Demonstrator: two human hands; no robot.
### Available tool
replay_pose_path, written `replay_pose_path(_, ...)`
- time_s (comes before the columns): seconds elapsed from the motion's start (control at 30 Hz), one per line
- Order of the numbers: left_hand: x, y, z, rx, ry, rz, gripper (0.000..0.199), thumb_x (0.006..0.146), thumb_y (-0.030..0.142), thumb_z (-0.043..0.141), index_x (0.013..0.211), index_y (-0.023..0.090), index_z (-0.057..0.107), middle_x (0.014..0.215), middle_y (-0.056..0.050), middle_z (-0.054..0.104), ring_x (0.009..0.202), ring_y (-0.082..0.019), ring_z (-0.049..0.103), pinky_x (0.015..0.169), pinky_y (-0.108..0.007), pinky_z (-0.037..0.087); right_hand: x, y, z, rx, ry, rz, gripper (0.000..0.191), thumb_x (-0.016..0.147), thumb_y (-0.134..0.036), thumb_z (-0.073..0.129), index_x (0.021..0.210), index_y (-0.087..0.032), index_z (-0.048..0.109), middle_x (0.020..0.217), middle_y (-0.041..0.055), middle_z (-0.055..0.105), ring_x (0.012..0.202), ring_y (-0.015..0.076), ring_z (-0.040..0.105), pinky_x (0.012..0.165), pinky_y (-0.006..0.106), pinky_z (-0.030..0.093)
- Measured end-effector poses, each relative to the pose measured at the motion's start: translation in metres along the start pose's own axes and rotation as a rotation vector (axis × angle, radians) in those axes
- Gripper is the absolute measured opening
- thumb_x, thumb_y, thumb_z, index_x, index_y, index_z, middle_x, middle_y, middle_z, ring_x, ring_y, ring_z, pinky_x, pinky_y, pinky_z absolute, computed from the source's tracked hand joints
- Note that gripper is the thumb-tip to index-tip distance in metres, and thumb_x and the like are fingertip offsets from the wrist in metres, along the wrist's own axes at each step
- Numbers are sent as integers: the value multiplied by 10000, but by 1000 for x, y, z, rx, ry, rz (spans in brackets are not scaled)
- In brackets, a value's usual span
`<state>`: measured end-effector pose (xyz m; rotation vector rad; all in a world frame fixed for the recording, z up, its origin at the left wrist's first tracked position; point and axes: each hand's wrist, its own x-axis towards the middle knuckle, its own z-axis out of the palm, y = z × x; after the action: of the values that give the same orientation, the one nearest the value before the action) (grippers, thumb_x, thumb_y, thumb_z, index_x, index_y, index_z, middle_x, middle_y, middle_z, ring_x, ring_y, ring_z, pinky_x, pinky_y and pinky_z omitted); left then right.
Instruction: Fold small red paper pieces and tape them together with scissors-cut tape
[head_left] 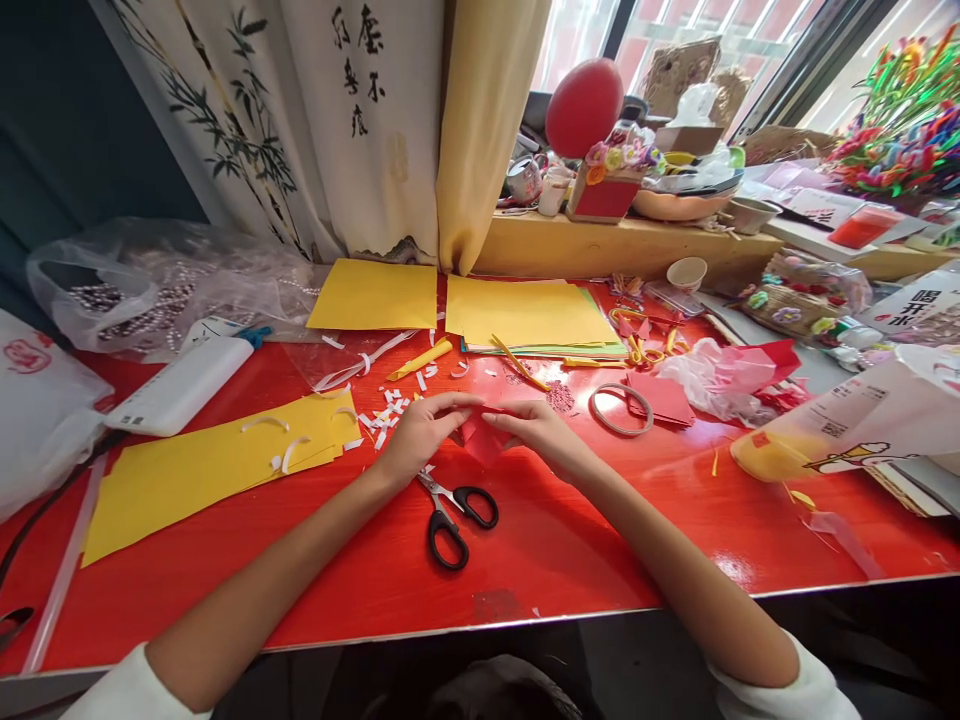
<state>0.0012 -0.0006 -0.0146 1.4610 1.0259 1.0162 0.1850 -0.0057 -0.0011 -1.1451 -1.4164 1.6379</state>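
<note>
Both hands meet over the middle of the red table [570, 550]. A small folded piece of red paper [484, 443] is pinched between them, hanging a little below the fingertips. My left hand [429, 428] holds its left side and my right hand [536, 428] its right side, with the fingertips nearly touching at the top. Black-handled scissors [448, 505] lie just below my left hand, their blade tips partly hidden by it. White paper scraps [384, 415] are scattered left of my left hand. A small heap of red bits [559, 396] lies behind my right hand.
Yellow paper sheets [225, 460] lie at left, and more yellow sheets [529, 310] at the back. A white power bank [184, 385] sits at left. Right of my hands are a tape ring [621, 410], red paper squares [664, 398] and a tilted cup [847, 425]. Plastic bags [49, 400] stand far left.
</note>
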Motion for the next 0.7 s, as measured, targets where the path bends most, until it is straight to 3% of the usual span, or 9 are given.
replay_pose_path(0.13, 1, -1, -1, 22, -30, 3, 273, 805, 298, 572, 1025, 193, 693, 843, -15, 663, 719, -119, 570, 707, -233, 454, 0, 0, 1, 26, 15, 33, 444, 792, -546, 577, 890, -145, 740, 837, 88, 714, 763, 172, 661, 694, 289, 535)
replay_pose_path(0.33, 1, -3, 0, 105, -21, -2, 309, 801, 337, 581, 1067, 191, 639, 800, -5, 610, 703, -122, 549, 687, -238, 439, -2, -3, 0, -33, -3, 37, 383, 769, -498, 625, 843, -138, 730, 809, 68, 704, 793, 185, 651, 723, 319, 544)
replay_pose_path(0.5, 0, -1, 0, 146, -16, 27, 293, 799, 339, 582, 1049, 203, 653, 925, -31, 636, 851, -155, 569, 747, -246, 438, -3, -5, 1, -69, -20, 51, 411, 789, -520, 582, 814, -138, 732, 787, 71, 699, 800, 202, 648, 730, 328, 519)
replay_pose_path(0.6, 0, 1, 0, 204, -53, 69, 263, 837, 307, 527, 1038, 226, 677, 985, -38, 629, 947, -166, 564, 842, -263, 423, -2, -2, 0, -136, 62, 10, 370, 789, -483, 590, 884, -149, 720, 821, 50, 688, 761, 169, 612, 683, 286, 466)
replay_pose_path(0.7, 0, -1, 1, 185, -14, 37, 302, 834, 304, 533, 1107, 216, 630, 987, -40, 630, 936, -160, 572, 850, -272, 433, -1, 2, -2, -195, 50, -20, 282, 765, -409, 632, 847, -144, 684, 736, 9, 632, 657, 115, 537, 591, 239, 394)
